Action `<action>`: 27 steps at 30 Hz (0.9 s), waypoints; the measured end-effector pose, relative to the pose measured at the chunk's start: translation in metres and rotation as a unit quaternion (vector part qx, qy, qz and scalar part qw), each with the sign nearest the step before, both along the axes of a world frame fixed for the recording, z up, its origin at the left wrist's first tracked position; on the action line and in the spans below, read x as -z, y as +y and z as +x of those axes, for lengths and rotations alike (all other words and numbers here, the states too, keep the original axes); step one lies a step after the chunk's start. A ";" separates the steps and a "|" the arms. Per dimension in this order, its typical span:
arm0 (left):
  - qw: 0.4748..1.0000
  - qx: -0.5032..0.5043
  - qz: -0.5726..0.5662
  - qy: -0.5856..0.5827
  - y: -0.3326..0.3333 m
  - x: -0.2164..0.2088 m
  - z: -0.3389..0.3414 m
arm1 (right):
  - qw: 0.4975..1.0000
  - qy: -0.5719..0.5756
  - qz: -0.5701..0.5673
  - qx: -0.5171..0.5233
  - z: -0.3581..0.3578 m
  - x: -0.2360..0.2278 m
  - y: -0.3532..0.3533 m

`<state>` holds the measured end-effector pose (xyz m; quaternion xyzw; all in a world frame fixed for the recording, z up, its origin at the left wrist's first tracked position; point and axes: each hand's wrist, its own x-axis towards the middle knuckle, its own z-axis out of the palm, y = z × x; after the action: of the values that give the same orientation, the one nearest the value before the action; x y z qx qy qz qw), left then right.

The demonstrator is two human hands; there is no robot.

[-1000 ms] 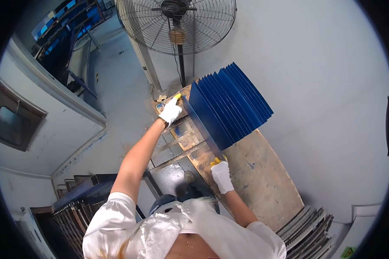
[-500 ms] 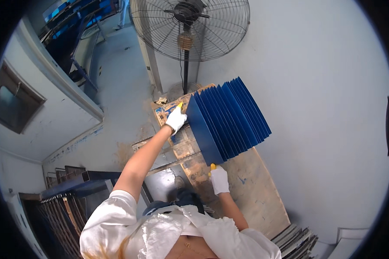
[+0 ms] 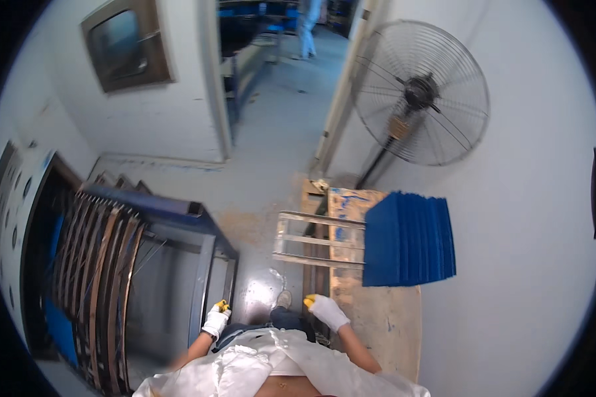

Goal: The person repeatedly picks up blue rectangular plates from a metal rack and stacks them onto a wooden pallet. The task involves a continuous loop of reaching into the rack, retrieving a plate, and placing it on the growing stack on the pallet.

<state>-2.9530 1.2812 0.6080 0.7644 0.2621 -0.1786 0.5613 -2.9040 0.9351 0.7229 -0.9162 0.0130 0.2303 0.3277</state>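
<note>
Both hands wear white gloves with yellow fingertips, and neither touches the blue panels. My left hand (image 3: 216,319) is low in front of me, beside the upright of a metal rack cart, its fingers curled with nothing visible in them. By the near left edge of the wooden table (image 3: 377,324), my right hand (image 3: 327,312) has its fingers drawn together, holding nothing that I can see. Thin dark blue panels (image 3: 407,241) stand upright in a close row on the table. A pale ladder-like frame (image 3: 318,239) sticks out to the left from under them.
On the left stands the rack cart (image 3: 208,264), next to a row of brown slatted frames (image 3: 102,264). A pedestal fan (image 3: 420,92) stands behind the table. Beyond the doorway, a person in light blue (image 3: 307,30) is near a bench (image 3: 255,59).
Both hands have left the blue panels and come back toward my body, the left one moving down beside the cart. My view has turned left, bringing the cart and doorway further in.
</note>
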 end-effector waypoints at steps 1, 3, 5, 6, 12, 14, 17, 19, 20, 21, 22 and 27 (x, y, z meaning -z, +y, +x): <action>0.999 -0.037 -0.012 -0.019 0.012 -0.001 -0.019 | 0.998 -0.012 -0.007 -0.065 0.010 0.003 0.023; 0.991 -0.114 -0.033 -0.058 0.028 -0.025 -0.052 | 0.983 -0.034 -0.008 -0.181 0.030 -0.020 0.078; 0.983 -0.133 -0.044 -0.118 0.051 -0.046 -0.079 | 0.955 -0.096 0.017 -0.281 0.036 -0.035 0.138; 0.977 -0.141 -0.050 -0.150 0.064 -0.045 -0.097 | 0.946 -0.105 0.039 -0.306 0.037 -0.038 0.171; 0.982 -0.122 0.129 -0.063 0.124 -0.082 -0.214 | 0.863 -0.118 0.111 -0.478 -0.039 -0.073 0.365; 0.980 -0.148 0.123 -0.043 0.140 -0.095 -0.252 | 0.805 -0.107 0.143 -0.566 -0.071 -0.071 0.415; 0.965 -0.216 0.151 0.013 0.165 -0.091 -0.311 | 0.744 -0.075 0.184 -0.638 -0.125 -0.066 0.492; 0.954 -0.264 0.141 0.020 0.176 -0.076 -0.350 | 0.717 -0.001 0.188 -0.671 -0.156 -0.081 0.542; 0.949 -0.284 0.137 0.022 0.181 -0.079 -0.362 | 0.728 0.080 0.219 -0.644 -0.169 -0.082 0.565; 0.948 -0.284 0.130 0.054 0.189 -0.082 -0.372 | 0.735 0.160 0.246 -0.611 -0.181 -0.079 0.588; 0.958 -0.262 0.109 0.051 0.197 -0.090 -0.380 | 0.740 0.242 0.269 -0.567 -0.191 -0.075 0.607; 0.994 -0.081 0.039 -0.066 0.272 -0.155 -0.399 | 0.708 0.436 0.359 -0.424 -0.227 -0.068 0.691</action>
<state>-3.3518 1.5528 0.7629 0.7719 0.2925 -0.0712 0.5599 -3.1314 1.6260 0.7912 -0.4356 -0.3192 0.7063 0.4577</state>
